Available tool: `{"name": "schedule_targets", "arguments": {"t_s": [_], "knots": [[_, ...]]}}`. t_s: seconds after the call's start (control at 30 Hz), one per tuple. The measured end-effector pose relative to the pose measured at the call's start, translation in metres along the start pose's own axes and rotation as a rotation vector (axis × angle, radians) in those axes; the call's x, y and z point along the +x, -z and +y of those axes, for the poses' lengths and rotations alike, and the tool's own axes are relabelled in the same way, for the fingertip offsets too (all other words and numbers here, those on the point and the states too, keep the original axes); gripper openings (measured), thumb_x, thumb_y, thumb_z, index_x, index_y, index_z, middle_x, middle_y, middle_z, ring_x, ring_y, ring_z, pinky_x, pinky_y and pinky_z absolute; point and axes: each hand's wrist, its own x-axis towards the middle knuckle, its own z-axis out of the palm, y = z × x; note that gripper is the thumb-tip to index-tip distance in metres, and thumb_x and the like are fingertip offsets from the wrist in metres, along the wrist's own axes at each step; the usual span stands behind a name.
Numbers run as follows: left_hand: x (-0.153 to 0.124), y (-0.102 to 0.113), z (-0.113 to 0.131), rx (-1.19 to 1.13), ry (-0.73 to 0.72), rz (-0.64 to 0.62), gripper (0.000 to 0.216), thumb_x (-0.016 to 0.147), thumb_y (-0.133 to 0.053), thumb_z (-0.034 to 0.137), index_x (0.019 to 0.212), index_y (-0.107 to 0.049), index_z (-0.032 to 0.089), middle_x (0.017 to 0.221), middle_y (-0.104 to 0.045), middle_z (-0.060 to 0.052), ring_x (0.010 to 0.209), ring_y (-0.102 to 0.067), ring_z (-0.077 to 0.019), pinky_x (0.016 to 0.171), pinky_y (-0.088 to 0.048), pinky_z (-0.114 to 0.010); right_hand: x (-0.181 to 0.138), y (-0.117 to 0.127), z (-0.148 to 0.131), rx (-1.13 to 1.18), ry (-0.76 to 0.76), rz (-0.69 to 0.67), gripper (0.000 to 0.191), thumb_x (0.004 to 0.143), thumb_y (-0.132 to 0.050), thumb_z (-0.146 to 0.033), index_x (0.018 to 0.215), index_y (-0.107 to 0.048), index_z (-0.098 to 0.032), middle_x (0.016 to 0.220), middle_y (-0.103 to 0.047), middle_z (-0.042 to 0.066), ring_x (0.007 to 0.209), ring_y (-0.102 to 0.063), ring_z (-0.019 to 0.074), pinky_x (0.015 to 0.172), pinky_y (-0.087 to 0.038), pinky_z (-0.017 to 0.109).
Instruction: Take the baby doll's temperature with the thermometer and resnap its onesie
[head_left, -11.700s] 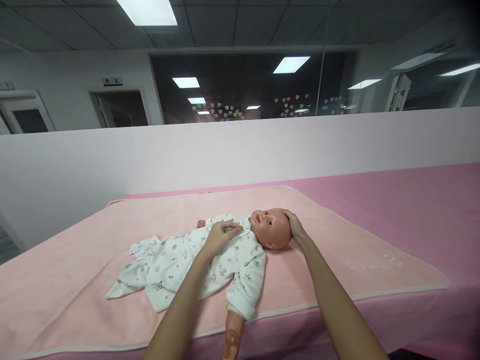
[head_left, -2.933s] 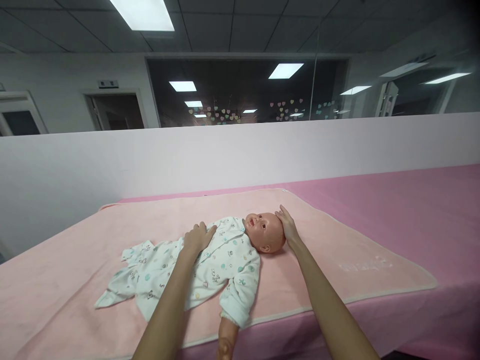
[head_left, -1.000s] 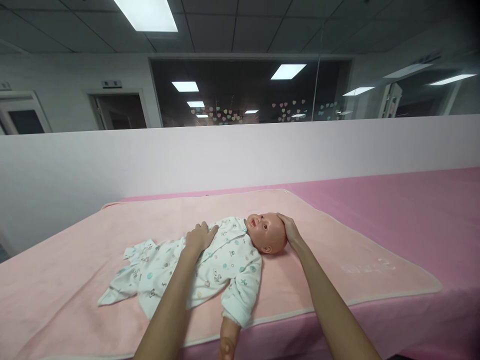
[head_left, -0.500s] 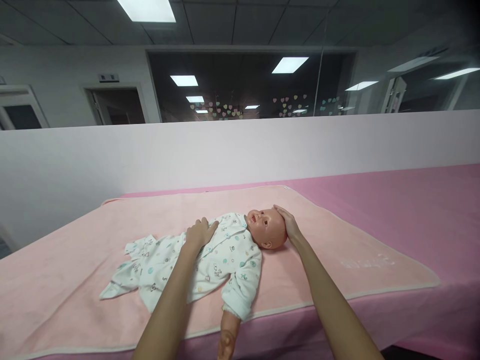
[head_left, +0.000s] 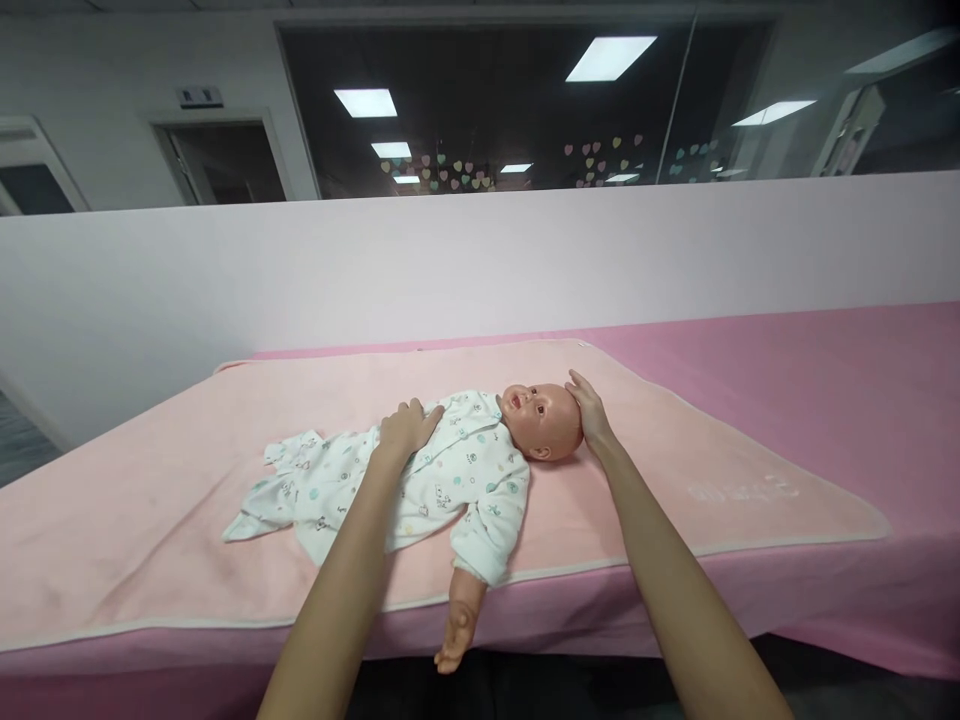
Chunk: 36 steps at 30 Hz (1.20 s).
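Through the head view, I am watching a doll (head_left: pixel 469 470) lying on its back, its head (head_left: pixel 551 422) pointing to my right and its legs to my left. It is wearing a pale printed suit (head_left: pixel 442 490). Its near arm (head_left: pixel 465 600) is stretching toward me, the lower part hanging past the edge of the surface (head_left: pixel 840 400).

My left hand (head_left: pixel 407 428) is resting palm down across the belly, thumb standing apart from the fingers and pointing toward the chest. My right hand (head_left: pixel 592 412) is cupping the crown of the head, its fingers extended and pointing away from me.

Beneath the doll, a peach blanket (head_left: pixel 187 470) is lying spread over the pink cloth on the surface; white lettering (head_left: pixel 742 488), too blurred to read, is showing near its right corner. Behind the surface, a white partition (head_left: pixel 480 265) is running across. Beyond it I am seeing a dark window (head_left: pixel 480 75) with heart stickers (head_left: pixel 457 176), and a doorway (head_left: pixel 236 165) to its left.
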Motion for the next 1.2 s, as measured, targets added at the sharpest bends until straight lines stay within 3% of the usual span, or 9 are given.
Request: {"name": "schedule_targets", "arguments": {"t_s": [0.1, 0.23, 0.37, 0.57, 0.7, 0.77, 0.9, 0.97, 1.2], "knots": [[0.0000, -0.0005, 0.0007, -0.002, 0.001, -0.007, 0.063, 0.079, -0.020, 0.061, 0.110, -0.048, 0.014, 0.114, -0.053, -0.017, 0.099, -0.055, -0.0322, 0.084, -0.036, -0.041, 0.0008, 0.0013, 0.0013, 0.001, 0.010, 0.019, 0.056, 0.068, -0.058, -0.039, 0.121, -0.052, -0.023, 0.123, -0.054, 0.002, 0.119, -0.042, 0.0219, 0.100, -0.031, 0.030], [0.0010, -0.0014, 0.0008, -0.003, 0.003, -0.005, 0.063, 0.079, -0.020, 0.061, 0.112, -0.046, 0.014, 0.116, -0.052, -0.017, 0.100, -0.054, -0.0321, 0.084, -0.036, -0.042, 0.0010, 0.0012, 0.0024, 0.042, -0.019, -0.070, 0.033, 0.068, -0.056, -0.043, 0.087, -0.067, -0.019, 0.099, -0.066, 0.003, 0.103, -0.054, 0.0236, 0.090, -0.039, 0.032], [0.0007, -0.0004, 0.0020, 0.000, 0.005, -0.010, 0.063, 0.079, -0.020, 0.061, 0.113, -0.046, 0.014, 0.116, -0.052, -0.018, 0.100, -0.054, -0.0325, 0.085, -0.036, -0.042, 0.0005, 0.0017, 0.0020, 0.049, -0.045, -0.086, 0.030, 0.066, -0.057, -0.046, 0.068, -0.065, -0.018, 0.079, -0.068, 0.001, 0.087, -0.058, 0.0233, 0.081, -0.043, 0.033], [-0.0003, 0.0019, 0.0041, 0.008, 0.002, -0.026, 0.064, 0.080, -0.020, 0.060, 0.114, -0.046, 0.013, 0.118, -0.051, -0.018, 0.101, -0.053, -0.0321, 0.085, -0.036, -0.041, 0.0038, 0.0018, 0.0013, 0.040, 0.060, -0.014, 0.031, 0.065, -0.058, -0.038, 0.089, -0.067, -0.020, 0.107, -0.064, 0.001, 0.108, -0.051, 0.0201, 0.096, -0.035, 0.031], [0.0032, -0.0013, 0.0020, -0.001, -0.003, -0.013, 0.065, 0.080, -0.020, 0.061, 0.115, -0.045, 0.013, 0.118, -0.051, -0.018, 0.100, -0.054, -0.0319, 0.085, -0.036, -0.041, 0.0034, 0.0017, -0.0009, 0.019, 0.048, 0.009, 0.038, 0.067, -0.058, -0.037, 0.101, -0.064, -0.021, 0.120, -0.057, 0.001, 0.116, -0.045, 0.0195, 0.099, -0.031, 0.032], [0.0043, -0.0024, 0.0012, 0.001, -0.005, -0.012, 0.065, 0.079, -0.020, 0.062, 0.116, -0.045, 0.013, 0.118, -0.051, -0.017, 0.100, -0.054, -0.0319, 0.085, -0.036, -0.042, 0.0013, 0.0017, -0.0026, 0.037, 0.040, -0.014, 0.034, 0.067, -0.058, -0.037, 0.095, -0.065, -0.020, 0.115, -0.060, 0.001, 0.113, -0.047, 0.0195, 0.098, -0.032, 0.031], [0.0029, -0.0014, 0.0019, 0.007, -0.002, -0.014, 0.065, 0.079, -0.020, 0.061, 0.115, -0.045, 0.014, 0.118, -0.051, -0.017, 0.100, -0.054, -0.0318, 0.085, -0.037, -0.042, -0.0029, 0.0017, -0.0049, 0.069, -0.056, -0.090, 0.027, 0.066, -0.057, -0.044, 0.067, -0.064, -0.019, 0.081, -0.068, 0.000, 0.091, -0.058, 0.0218, 0.084, -0.044, 0.031], [0.0015, -0.0002, 0.0028, 0.009, 0.000, -0.016, 0.064, 0.079, -0.020, 0.061, 0.115, -0.045, 0.014, 0.118, -0.051, -0.017, 0.100, -0.054, -0.0316, 0.085, -0.037, -0.042, -0.0031, 0.0013, -0.0049, 0.077, -0.074, -0.093, 0.027, 0.066, -0.057, -0.045, 0.065, -0.064, -0.019, 0.077, -0.068, -0.001, 0.087, -0.059, 0.0219, 0.082, -0.045, 0.032], [-0.0016, 0.0027, 0.0050, 0.008, 0.002, -0.020, 0.064, 0.080, -0.020, 0.060, 0.115, -0.045, 0.013, 0.118, -0.051, -0.017, 0.101, -0.053, -0.0328, 0.084, -0.037, -0.042, -0.0001, 0.0008, -0.0031, 0.041, 0.017, -0.019, 0.036, 0.068, -0.057, -0.037, 0.099, -0.065, -0.020, 0.120, -0.057, 0.002, 0.117, -0.045, 0.0203, 0.101, -0.031, 0.033]]}}
